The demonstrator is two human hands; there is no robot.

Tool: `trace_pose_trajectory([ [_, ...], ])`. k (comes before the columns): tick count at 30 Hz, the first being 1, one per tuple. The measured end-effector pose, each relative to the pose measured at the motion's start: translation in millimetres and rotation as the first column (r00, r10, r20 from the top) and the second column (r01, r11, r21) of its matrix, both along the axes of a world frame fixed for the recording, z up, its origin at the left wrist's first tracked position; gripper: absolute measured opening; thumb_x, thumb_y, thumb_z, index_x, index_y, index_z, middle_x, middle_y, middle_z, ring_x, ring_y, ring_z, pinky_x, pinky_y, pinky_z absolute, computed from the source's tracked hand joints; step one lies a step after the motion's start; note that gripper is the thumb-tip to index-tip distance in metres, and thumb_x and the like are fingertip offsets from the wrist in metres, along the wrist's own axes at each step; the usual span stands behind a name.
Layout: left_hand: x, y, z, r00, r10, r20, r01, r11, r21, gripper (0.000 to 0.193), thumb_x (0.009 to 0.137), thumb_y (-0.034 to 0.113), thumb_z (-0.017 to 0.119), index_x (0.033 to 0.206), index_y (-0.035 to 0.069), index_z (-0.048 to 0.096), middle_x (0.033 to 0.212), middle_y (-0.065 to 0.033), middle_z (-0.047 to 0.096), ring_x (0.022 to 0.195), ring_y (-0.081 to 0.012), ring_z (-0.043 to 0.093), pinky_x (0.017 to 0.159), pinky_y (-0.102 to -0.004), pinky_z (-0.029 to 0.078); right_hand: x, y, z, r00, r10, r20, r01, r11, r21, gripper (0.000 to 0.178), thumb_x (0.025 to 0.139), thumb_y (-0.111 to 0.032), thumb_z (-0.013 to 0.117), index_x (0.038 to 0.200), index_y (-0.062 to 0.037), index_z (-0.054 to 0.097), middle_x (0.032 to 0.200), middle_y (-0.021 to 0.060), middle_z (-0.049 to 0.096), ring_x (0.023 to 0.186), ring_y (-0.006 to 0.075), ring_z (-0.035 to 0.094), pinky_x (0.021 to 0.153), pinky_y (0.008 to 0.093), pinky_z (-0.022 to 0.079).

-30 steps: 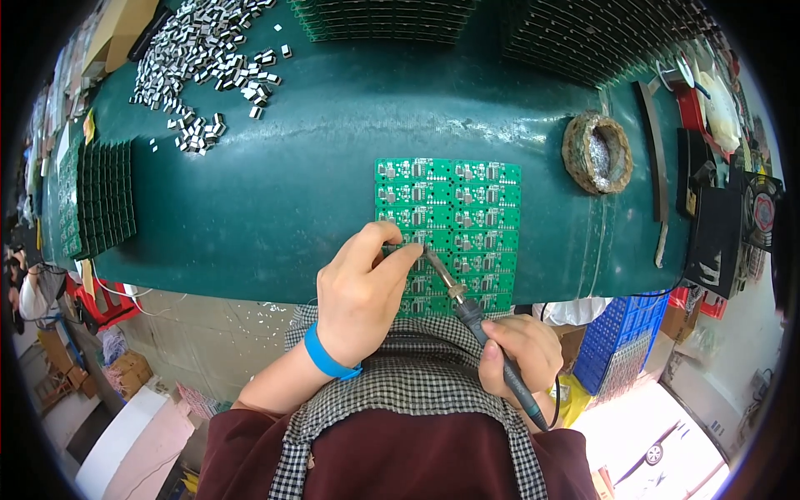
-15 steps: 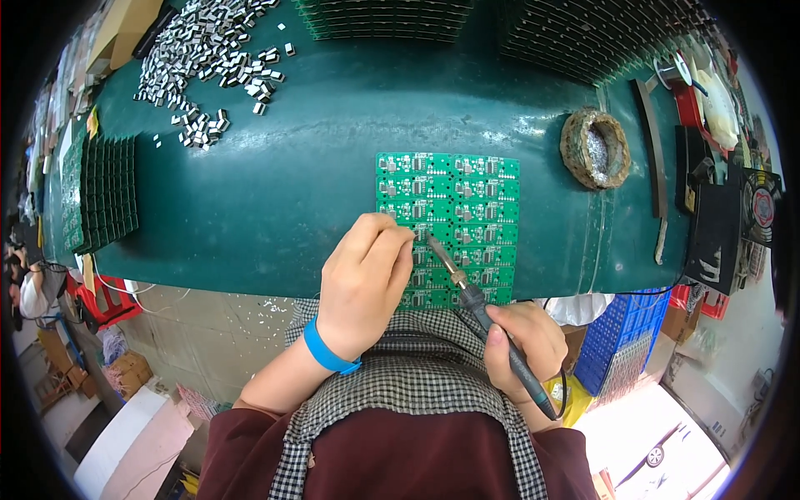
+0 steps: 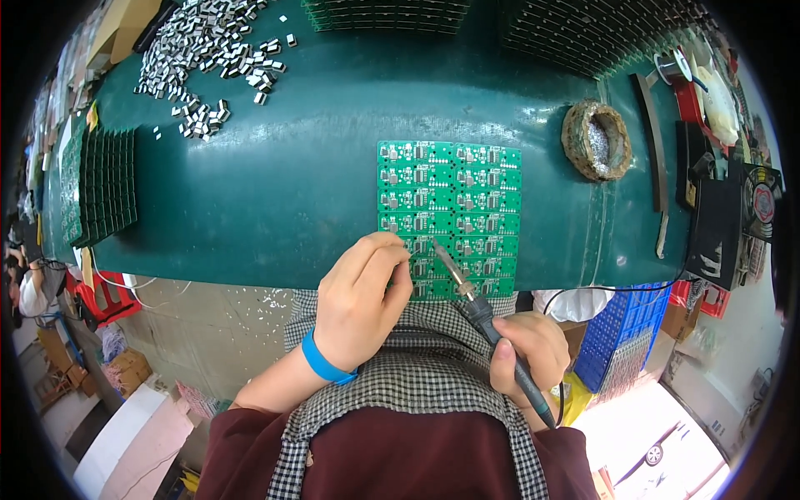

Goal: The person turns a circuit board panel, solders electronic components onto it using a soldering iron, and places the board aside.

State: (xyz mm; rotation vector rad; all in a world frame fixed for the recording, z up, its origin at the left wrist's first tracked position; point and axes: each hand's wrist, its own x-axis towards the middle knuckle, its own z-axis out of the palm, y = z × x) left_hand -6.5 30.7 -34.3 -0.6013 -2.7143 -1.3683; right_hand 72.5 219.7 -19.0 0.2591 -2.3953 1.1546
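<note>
A green panel of circuit boards [image 3: 450,200] lies at the table's near edge, with small parts in rows. My right hand [image 3: 533,354] grips a soldering iron [image 3: 492,321] by its dark handle. The iron's tip points away from me and rests at or just above a board in the panel's left column. Just left of the tip, my left hand [image 3: 362,287], with a blue band on its wrist, is closed in a pinch over the panel's left edge. A thin strand, seemingly solder wire [image 3: 415,251], shows at its fingertips.
Loose silvery metal parts [image 3: 208,50] are heaped at the far left. Stacked green panels stand at the left [image 3: 108,187] and along the far side [image 3: 387,15]. A crusted round bowl [image 3: 597,142] and a dark bar [image 3: 650,142] lie to the right. The iron's black cord hangs near my right hand.
Both hands have come slightly nearer me over the panel. The iron's tip has gone about one row of boards closer. The whole view has shifted a little.
</note>
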Motion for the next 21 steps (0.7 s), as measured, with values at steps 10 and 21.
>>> trace_pose_trajectory([
  [10, 0.4, 3.7, -3.5, 0.999, 0.020, -0.025, -0.020, 1.000, -0.023, 0.018, 0.074, -0.008, 0.066, 0.089, 0.001, 0.062, 0.094, -0.0086, 0.061, 0.063, -0.0165, 0.056, 0.048, -0.0262, 0.044, 0.4, -1.4, -1.5, 1.000, 0.022, 0.005, -0.022, 1.000, 0.004, 0.015, 0.074, -0.004, 0.065, 0.087, 0.0013, 0.066, 0.066, 0.0087, 0.061, 0.052, 0.0205, 0.060, 0.047, 0.0284, 0.049],
  [21, 1.9, 2.0, -4.0, 0.999, -0.007, -0.037, 0.004, 0.998, -0.065, 0.020, 0.073, -0.005, 0.068, 0.091, 0.002, 0.065, 0.095, -0.0083, 0.059, 0.063, -0.0176, 0.056, 0.054, -0.0292, 0.047, 4.3, -3.9, -2.2, 0.999, 0.039, 0.022, -0.040, 0.999, 0.011, 0.016, 0.072, -0.002, 0.064, 0.088, 0.0005, 0.067, 0.068, 0.0081, 0.062, 0.054, 0.0201, 0.061, 0.049, 0.0283, 0.050],
])
